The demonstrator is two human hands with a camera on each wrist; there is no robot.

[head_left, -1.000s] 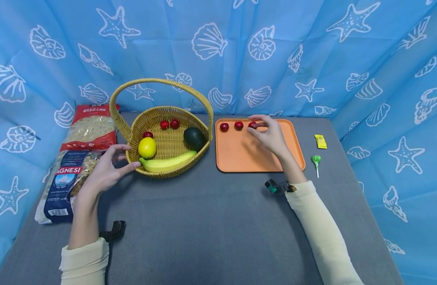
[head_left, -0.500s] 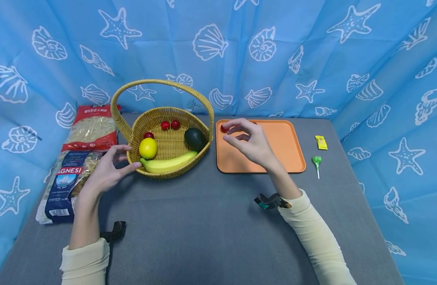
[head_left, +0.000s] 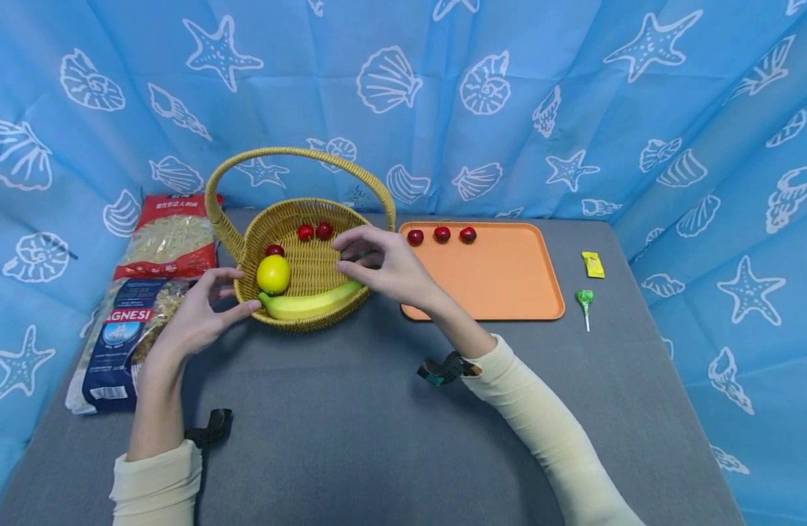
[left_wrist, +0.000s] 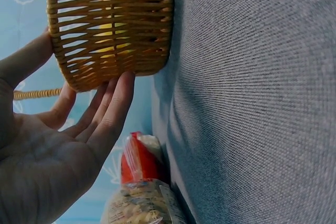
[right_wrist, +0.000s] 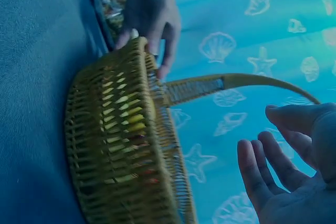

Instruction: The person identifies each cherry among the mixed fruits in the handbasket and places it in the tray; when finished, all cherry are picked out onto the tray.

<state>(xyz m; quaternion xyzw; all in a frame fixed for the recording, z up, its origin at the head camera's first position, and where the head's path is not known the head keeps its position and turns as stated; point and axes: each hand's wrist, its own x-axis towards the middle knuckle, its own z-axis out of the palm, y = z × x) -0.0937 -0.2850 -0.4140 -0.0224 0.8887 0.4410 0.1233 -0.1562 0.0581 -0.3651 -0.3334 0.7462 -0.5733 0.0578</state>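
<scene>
My left hand [head_left: 196, 314] holds the left end of the wicker basket [head_left: 245, 248]; its thumb and fingers touch the rim and outer weave in the left wrist view. Over the basket's right side hovers my right hand [head_left: 393, 270], fingers loosely bent with nothing between them, as the right wrist view shows. Inside lie a yellow lemon-like fruit [head_left: 273, 274], a banana [head_left: 305, 305] and several red cherries [head_left: 324, 231]. The dark avocado is mostly hidden behind the right hand. Three more cherries [head_left: 441, 234] sit along the back of the orange tray [head_left: 495, 285].
Left of the basket lie a red pasta bag [head_left: 169, 237] and a blue AGNESI pasta bag [head_left: 117, 343]. A yellow wrapped sweet [head_left: 593, 264] and a green lollipop [head_left: 584, 298] lie right of the tray. A blue shell-patterned curtain [head_left: 436, 109] stands behind.
My right hand has left the cherries on the tray and swung left to over the basket. All three tray cherries are uncovered now. The left hand has stayed put.
</scene>
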